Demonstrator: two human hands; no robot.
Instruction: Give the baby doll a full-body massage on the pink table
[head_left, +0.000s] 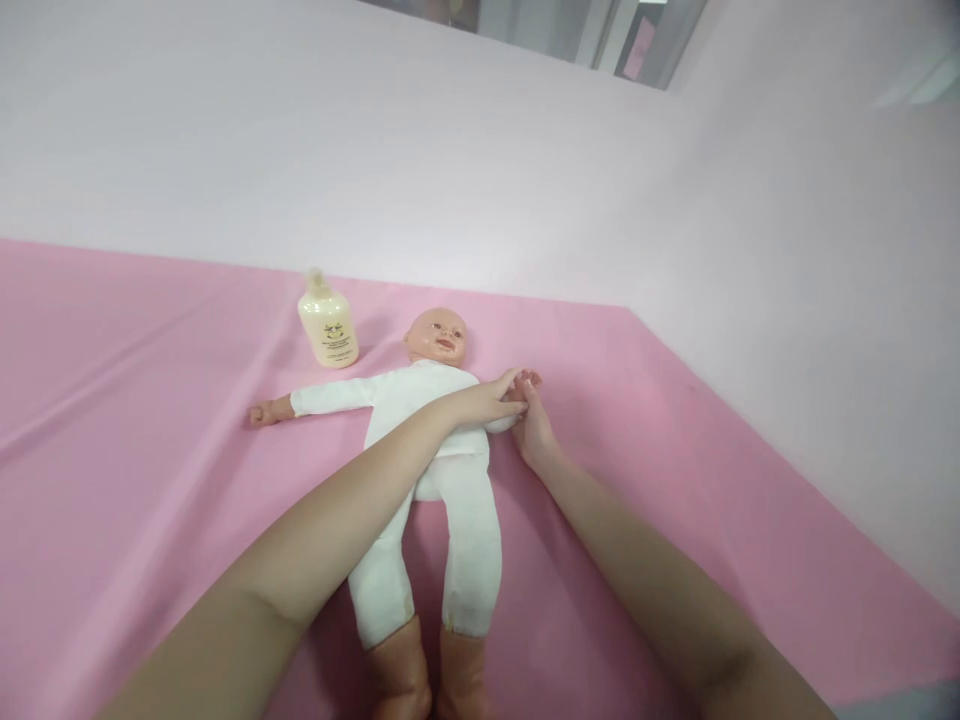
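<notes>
A baby doll [439,470] in a white bodysuit lies on its back on a pink sheet [150,450], head away from me, one arm stretched out to the left. My left hand [487,400] reaches across the doll's chest, fingers laid flat on its other arm. My right hand [531,425] rests beside that arm and appears to grip the doll's small hand, which is mostly hidden. A cream lotion bottle [328,325] stands upright just left of the doll's head.
The pink sheet covers a surface that ends at a pale wall [450,150] behind and at an edge on the right [787,470]. A window or opening [600,35] shows at the top.
</notes>
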